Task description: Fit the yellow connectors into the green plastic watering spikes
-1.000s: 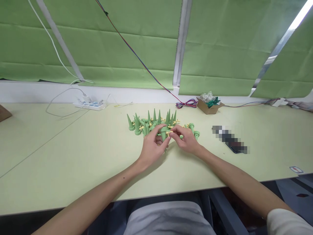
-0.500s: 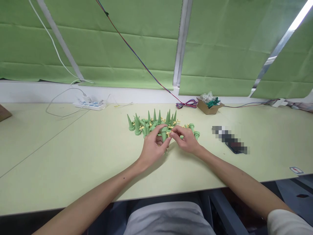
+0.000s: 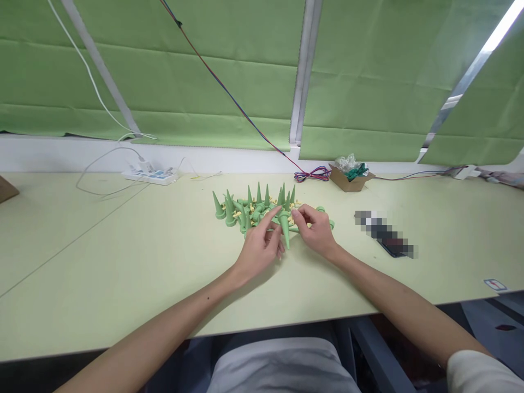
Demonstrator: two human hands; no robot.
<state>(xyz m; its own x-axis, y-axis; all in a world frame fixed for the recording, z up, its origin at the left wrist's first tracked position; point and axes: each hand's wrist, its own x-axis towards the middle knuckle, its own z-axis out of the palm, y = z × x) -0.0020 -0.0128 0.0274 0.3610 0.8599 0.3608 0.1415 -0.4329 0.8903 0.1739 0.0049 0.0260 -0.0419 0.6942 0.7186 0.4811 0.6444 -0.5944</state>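
Note:
A green cone [image 3: 285, 226] points tip down toward me between my hands. My left hand [image 3: 260, 248] is at its left, fingers apart, with the index fingertip at the cone's wide end. My right hand [image 3: 317, 232] is closed at the cone's right side, its thumb and finger pinched near the wide end; whatever lies between them is hidden. Just behind is a cluster of green cones [image 3: 230, 210], some upright and others lying, with small yellow pieces [image 3: 238, 214] scattered among them.
Behind on the right sit a small cardboard box [image 3: 347, 181] with plastic and green material, and a coiled red-blue cable [image 3: 313, 174]. A dark, pixelated object [image 3: 387, 237] lies to the right. A white power strip [image 3: 151, 176] is at the back left.
The cone between my hands has shifted right and now shows its full length, tip toward me. My left thumb has come away from it. My right hand has moved slightly right.

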